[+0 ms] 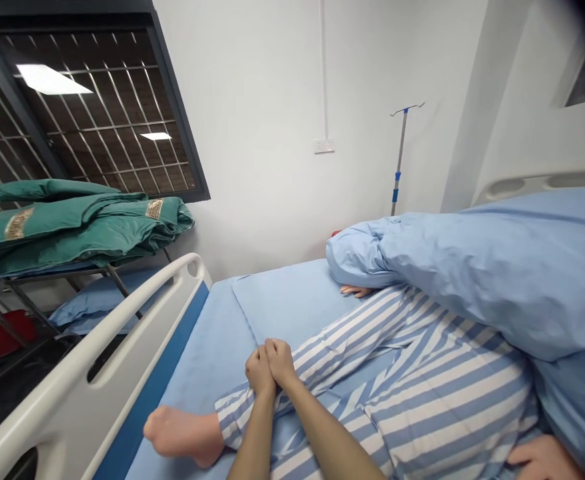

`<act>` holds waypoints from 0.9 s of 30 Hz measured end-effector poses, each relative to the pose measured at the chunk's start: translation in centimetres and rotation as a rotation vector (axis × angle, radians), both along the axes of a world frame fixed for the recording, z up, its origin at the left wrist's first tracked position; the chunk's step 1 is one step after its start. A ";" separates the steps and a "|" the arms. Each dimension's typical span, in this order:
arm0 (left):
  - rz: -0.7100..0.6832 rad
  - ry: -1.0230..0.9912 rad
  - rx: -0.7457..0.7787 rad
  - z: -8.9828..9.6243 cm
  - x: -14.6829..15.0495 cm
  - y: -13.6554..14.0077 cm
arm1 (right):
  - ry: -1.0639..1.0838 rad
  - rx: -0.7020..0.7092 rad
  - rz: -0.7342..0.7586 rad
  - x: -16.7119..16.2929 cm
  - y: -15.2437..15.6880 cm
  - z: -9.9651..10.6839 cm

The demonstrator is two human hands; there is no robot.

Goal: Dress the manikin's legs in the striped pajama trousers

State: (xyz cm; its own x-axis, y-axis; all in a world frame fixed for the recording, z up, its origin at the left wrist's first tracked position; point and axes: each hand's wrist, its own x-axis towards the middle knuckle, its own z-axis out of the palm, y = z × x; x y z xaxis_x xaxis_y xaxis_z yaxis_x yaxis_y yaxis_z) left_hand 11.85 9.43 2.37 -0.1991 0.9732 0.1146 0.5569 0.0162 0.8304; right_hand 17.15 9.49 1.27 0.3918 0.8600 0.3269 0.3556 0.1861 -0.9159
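Note:
Side by side, my left hand (259, 371) and my right hand (279, 361) are closed on the lower leg in blue-and-white striped trousers (322, 357). Their fingertips are hidden on the leg's far side. The bare foot (185, 435) of this leg lies to the left on the blue bed sheet (192, 380). The leg belongs to a figure lying on the bed, perhaps a manikin. A folded-back light-blue quilt (452, 267) covers its upper part. One of the figure's hands (356, 291) shows under the quilt edge, the other (547, 459) at the lower right.
A white bed end board (137, 327) rises on the left. Beyond it, folded green bedding (87, 220) lies on a metal-framed rack above a red basin (2, 333). An IV pole (401, 157) stands behind the bed by the wall. At far right is another bed board (542, 181).

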 end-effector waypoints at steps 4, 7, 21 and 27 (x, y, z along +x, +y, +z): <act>-0.058 0.113 0.037 -1.0 -0.5 0.0 | -0.147 -0.061 -0.006 -0.1 -0.3 0.2; -0.092 0.172 0.060 -0.8 -0.6 -0.4 | -0.412 -0.124 -0.032 0.8 -0.8 1.5; 0.020 0.029 0.076 -0.1 0.9 -0.2 | -0.232 -0.070 -0.062 5.3 0.1 0.6; 0.050 -0.121 0.140 1.0 4.4 1.8 | -0.104 -0.025 -0.049 5.8 0.4 0.6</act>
